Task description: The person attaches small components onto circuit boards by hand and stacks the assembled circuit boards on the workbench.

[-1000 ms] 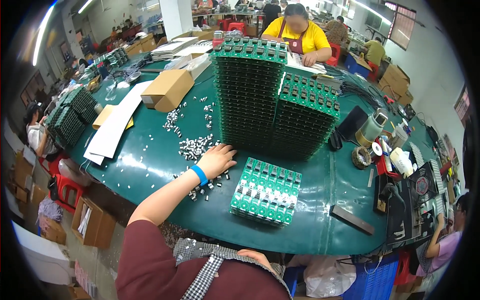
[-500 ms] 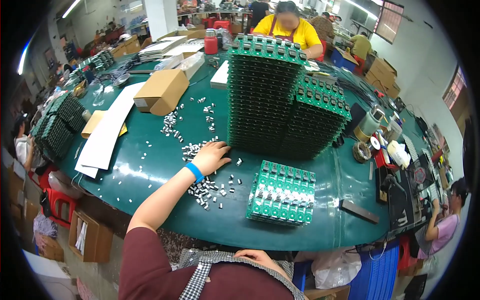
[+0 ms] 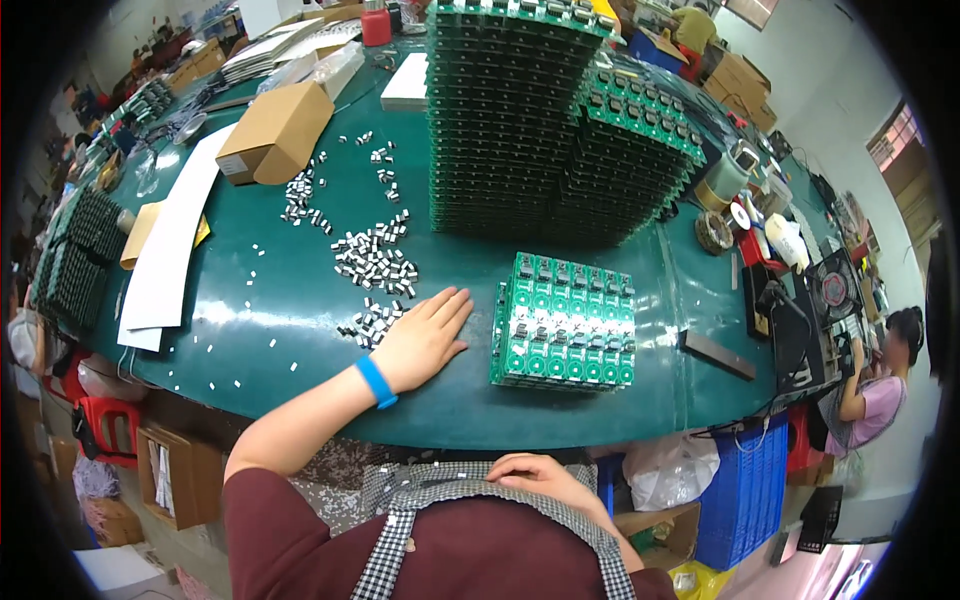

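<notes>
My left hand (image 3: 420, 342), with a blue wristband (image 3: 376, 382), lies palm down on the green table, fingers stretched out. Small black-and-silver electronic components (image 3: 375, 320) lie in a loose cluster against its left side; whatever is under the palm is hidden. A larger pile of the same components (image 3: 372, 258) sits just beyond. To the right of this hand, not touching it, stands a low stack of green circuit boards (image 3: 565, 325). My right hand (image 3: 545, 478) rests against my checked apron below the table edge, fingers lying loosely along the cloth, nothing visible in them.
Tall stacks of circuit boards (image 3: 505, 130) rise behind the low stack. A dark bar (image 3: 716, 355) lies to the right. At the left are an open cardboard box (image 3: 275, 132) and white sheets (image 3: 180, 240). A co-worker (image 3: 870, 390) sits at the far right.
My left hand has moved nearer along the table, and the loose components there now lie closer together beside it. The view has tilted downward. My right hand stays at the apron.
</notes>
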The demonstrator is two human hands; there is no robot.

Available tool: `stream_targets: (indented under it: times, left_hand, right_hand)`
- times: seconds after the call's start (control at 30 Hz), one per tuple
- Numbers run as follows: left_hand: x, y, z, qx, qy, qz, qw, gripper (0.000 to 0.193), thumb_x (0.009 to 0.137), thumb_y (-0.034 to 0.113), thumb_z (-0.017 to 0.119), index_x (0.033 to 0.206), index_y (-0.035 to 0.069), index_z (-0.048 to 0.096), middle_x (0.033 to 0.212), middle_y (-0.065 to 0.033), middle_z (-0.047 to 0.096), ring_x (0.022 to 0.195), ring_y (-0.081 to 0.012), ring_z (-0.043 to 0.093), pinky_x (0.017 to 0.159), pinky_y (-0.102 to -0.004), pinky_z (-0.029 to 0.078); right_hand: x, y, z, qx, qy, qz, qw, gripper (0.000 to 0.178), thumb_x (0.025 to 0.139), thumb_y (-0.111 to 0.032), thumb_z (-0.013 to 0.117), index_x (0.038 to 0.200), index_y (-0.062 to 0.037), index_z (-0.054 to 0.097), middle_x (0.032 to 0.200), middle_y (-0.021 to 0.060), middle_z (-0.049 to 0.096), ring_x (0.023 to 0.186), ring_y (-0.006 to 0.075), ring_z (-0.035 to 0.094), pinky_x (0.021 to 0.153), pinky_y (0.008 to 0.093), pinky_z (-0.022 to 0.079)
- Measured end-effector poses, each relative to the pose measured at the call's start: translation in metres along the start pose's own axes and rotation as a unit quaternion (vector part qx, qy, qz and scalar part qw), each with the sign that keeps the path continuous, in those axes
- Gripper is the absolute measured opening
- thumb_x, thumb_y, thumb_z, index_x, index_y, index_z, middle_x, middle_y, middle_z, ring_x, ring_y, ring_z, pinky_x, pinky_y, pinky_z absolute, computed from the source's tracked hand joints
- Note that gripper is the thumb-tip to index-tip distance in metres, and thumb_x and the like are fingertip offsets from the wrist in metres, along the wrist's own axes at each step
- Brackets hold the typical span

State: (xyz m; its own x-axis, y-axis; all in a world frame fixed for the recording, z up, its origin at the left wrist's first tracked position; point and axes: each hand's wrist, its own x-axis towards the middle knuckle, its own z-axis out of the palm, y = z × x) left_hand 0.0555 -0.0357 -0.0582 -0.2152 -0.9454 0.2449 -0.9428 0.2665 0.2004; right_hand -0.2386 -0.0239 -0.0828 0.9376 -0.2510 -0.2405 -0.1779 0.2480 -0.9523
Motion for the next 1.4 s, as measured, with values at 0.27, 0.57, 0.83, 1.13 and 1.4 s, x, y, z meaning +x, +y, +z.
stream_targets:
  times: [0.27, 0.57, 0.83, 1.13, 1.4]
  left_hand:
    - [-0.029, 0.002, -0.021, -0.026, 0.07, -0.031, 0.997, 0.019, 0.077, 0.012, 0.068, 0.094, 0.005, 0.064, 0.111, -0.0102, 0.059, 0.112, -0.0282, 0.052, 0.094, -0.0385, 0.044]
    - [0.006, 0.039, -0.064, -0.59, 0.073, -0.099, 0.798, 0.024, 0.079, 0.0, 0.072, 0.1, 0.001, 0.062, 0.094, -0.0077, 0.063, 0.085, -0.014, 0.063, 0.079, -0.028, 0.053]
    - [-0.007, 0.035, -0.056, -0.648, 0.086, -0.048, 0.756, 0.02, 0.081, 0.0, 0.07, 0.098, -0.002, 0.061, 0.098, -0.01, 0.066, 0.09, -0.0161, 0.065, 0.081, -0.0287, 0.053]
    - [-0.016, 0.039, -0.054, -0.861, -0.112, -0.122, 0.48, 0.016, 0.087, 0.0, 0.065, 0.102, 0.0, 0.059, 0.102, -0.006, 0.065, 0.098, -0.0117, 0.062, 0.09, -0.0269, 0.05]
    - [-0.018, 0.044, -0.05, -0.796, -0.147, -0.142, 0.57, 0.013, 0.088, 0.001, 0.064, 0.1, -0.004, 0.06, 0.099, -0.0091, 0.066, 0.092, -0.0122, 0.063, 0.085, -0.0267, 0.05]
  right_hand:
    - [-0.007, -0.075, -0.008, -0.119, 0.005, -0.054, 0.991, 0.019, 0.089, -0.009, 0.061, 0.105, -0.0006, 0.066, 0.102, 0.0098, 0.065, 0.096, 0.02, 0.061, 0.085, 0.0303, 0.047]
    - [0.04, -0.138, 0.01, -0.198, 0.327, -0.185, 0.905, 0.027, 0.082, 0.001, 0.067, 0.108, 0.0014, 0.064, 0.098, 0.0114, 0.063, 0.086, 0.0179, 0.064, 0.074, 0.0285, 0.054]
    - [0.076, -0.131, 0.018, -0.225, 0.363, -0.226, 0.876, 0.03, 0.078, 0.0, 0.071, 0.108, -0.0007, 0.064, 0.101, 0.0121, 0.063, 0.085, 0.0201, 0.065, 0.074, 0.0292, 0.054]
    - [0.07, -0.123, 0.016, -0.504, 0.335, -0.351, 0.715, 0.036, 0.06, 0.001, 0.078, 0.094, -0.0029, 0.067, 0.091, 0.0085, 0.065, 0.077, 0.0235, 0.066, 0.065, 0.031, 0.056]
    - [0.055, -0.116, 0.017, -0.48, 0.314, -0.318, 0.754, 0.029, 0.066, -0.001, 0.08, 0.092, -0.0018, 0.066, 0.088, 0.0099, 0.067, 0.074, 0.0236, 0.068, 0.061, 0.0301, 0.056]
